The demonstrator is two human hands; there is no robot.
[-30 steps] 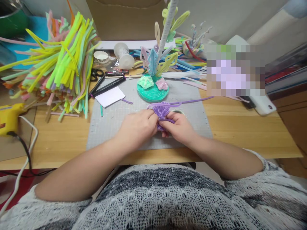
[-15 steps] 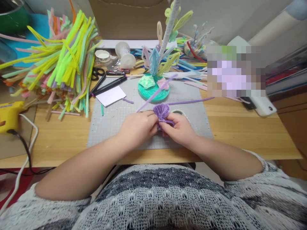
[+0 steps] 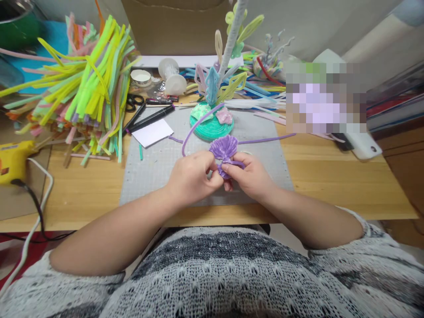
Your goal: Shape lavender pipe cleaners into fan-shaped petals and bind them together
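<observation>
A purple pleated bow (image 3: 224,147) made of fuzzy pipe cleaner is pinched at its narrow middle by my right hand (image 3: 253,176), thumb on top. My left hand (image 3: 195,176) is closed on a loose purple pipe cleaner (image 3: 186,140), whose free end arcs up and over towards the green base. At the bow's middle a purple strand (image 3: 236,163) loops out over my right fingers. The lower part of the bow is partly hidden by my fingers. Both hands are just above the grey cutting mat (image 3: 155,176).
Behind the hands stands a pipe-cleaner plant on a round green base (image 3: 212,130). Black markers (image 3: 152,118), a white card (image 3: 152,133) and scissors (image 3: 134,102) lie left of it. A pipe-cleaner bundle (image 3: 96,84) and a yellow glue gun (image 3: 15,161) are further left, a white phone (image 3: 364,145) right.
The bow has turned and shows wider above my fingers. The loose strand's free end has swung left and now curves. My left hand has shifted slightly, its fingers more curled.
</observation>
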